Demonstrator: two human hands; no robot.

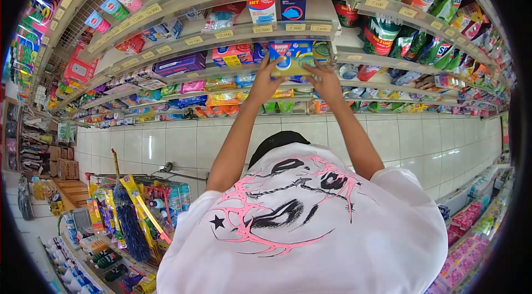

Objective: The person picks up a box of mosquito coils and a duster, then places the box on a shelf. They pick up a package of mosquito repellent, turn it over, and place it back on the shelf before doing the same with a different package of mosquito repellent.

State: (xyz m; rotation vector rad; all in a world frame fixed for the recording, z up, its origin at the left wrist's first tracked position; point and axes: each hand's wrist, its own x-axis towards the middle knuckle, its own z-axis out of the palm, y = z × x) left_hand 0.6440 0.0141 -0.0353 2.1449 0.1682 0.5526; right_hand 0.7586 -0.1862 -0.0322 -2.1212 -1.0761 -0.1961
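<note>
A blue and yellow box [292, 50] with a red oval logo is at the front of a middle shelf, too small to read. Round its left side curl the fingers of my left hand [267, 77]. My right hand [322, 79] grips the lower right side of the same box. Another dark box [320, 50] stands just right of it, and a pink and blue pack [233, 54] lies to its left. On the shelf above are a white and red HIT box [261, 10] and a dark blue HIT box [293, 7].
Price-tagged shelf edges [260, 29] run across in front of me. SOS pouches [438, 50] fill the right-hand shelves. Behind me on the left stand a blue duster [130, 222] and several bottles; packed shelves [471, 222] rise behind on the right. Tiled floor [183, 141] lies below.
</note>
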